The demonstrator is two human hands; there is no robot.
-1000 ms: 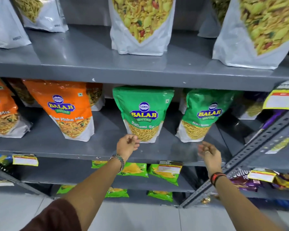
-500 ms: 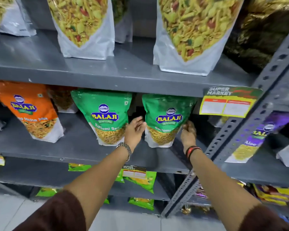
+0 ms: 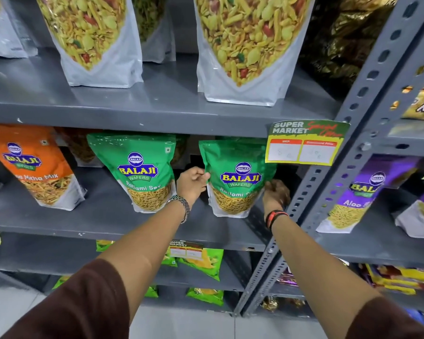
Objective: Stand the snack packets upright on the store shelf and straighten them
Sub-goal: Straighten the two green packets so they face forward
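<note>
Head view: both hands at a green Ratlami Sev packet

Between the two hands stands the right-hand green Balaji Ratlami Sev packet (image 3: 235, 178), upright on the grey metal middle shelf (image 3: 103, 216). The left hand (image 3: 191, 183) pinches the packet's left edge with curled fingers; the right hand (image 3: 275, 192) is at its lower right corner, partly in shadow, so I cannot tell whether it grips. Just left stands a second green Ratlami Sev packet (image 3: 138, 172), leaning slightly, and farther left an orange Balaji packet (image 3: 32, 167) reading "Mix". A purple Balaji packet (image 3: 362, 192) marked "Aloo" sits right of the perforated grey upright (image 3: 367, 123). A price tag (image 3: 306, 143) on the upper shelf's edge reads "SUPER MARKET". White mixture pouches (image 3: 245, 50) line the upper shelf; small green packets (image 3: 201, 260) lie below.
</note>
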